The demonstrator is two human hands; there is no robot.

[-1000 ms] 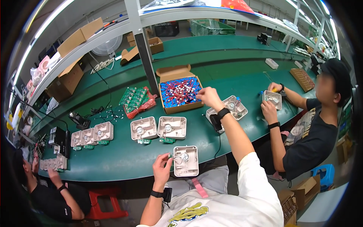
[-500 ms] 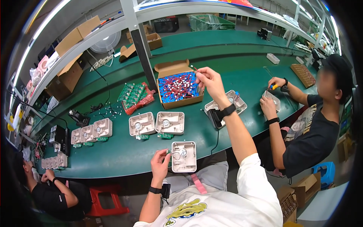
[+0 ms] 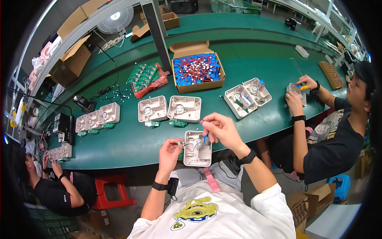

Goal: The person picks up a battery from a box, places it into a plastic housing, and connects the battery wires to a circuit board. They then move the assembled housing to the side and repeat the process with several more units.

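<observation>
Green workbench (image 3: 119, 139); pale housing (image 3: 197, 149); left hand (image 3: 169, 154) pinching circuit board (image 3: 181, 149) beside it; right hand (image 3: 223, 132) grasping blue cylinder (image 3: 206, 140), apparently, over it.

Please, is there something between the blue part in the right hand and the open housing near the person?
Nothing visible stands between them: the blue part appears over the upper right of the housing. The left hand, holding a small green board, is at the housing's left edge.
</observation>
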